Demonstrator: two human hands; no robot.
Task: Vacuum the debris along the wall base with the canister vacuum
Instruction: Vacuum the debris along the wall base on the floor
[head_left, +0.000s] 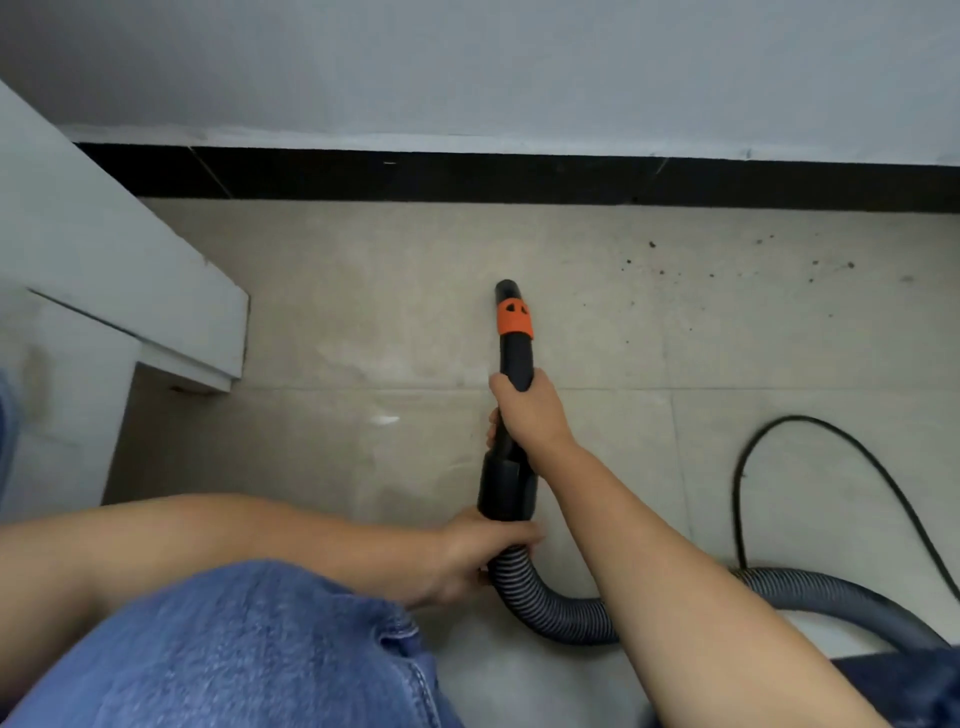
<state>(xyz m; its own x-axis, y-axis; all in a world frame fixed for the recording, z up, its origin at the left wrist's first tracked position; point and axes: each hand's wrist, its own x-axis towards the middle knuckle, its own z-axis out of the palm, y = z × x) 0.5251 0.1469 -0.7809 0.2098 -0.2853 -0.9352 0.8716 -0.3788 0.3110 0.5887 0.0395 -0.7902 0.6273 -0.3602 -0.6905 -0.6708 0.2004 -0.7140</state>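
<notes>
Hands curl round a black plastic vacuum nozzle with orange band (511, 332): right hand (524, 415) mid-tube, left hand (483, 551) at the ribbed grey hose (545, 608). Sweep right, low, toward dark crumb debris (727, 270) near the black baseboard (467, 176).

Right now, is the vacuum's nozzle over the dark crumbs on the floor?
No, the nozzle points at bare tile, with the crumbs scattered off to its right.

Right hand (524, 410) gripping, arm extended forward; left hand (480, 553) gripping, forearm across body.

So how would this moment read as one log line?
right hand grips nozzle | left hand holds hose | debris lies right of nozzle tip, near baseboard
</notes>
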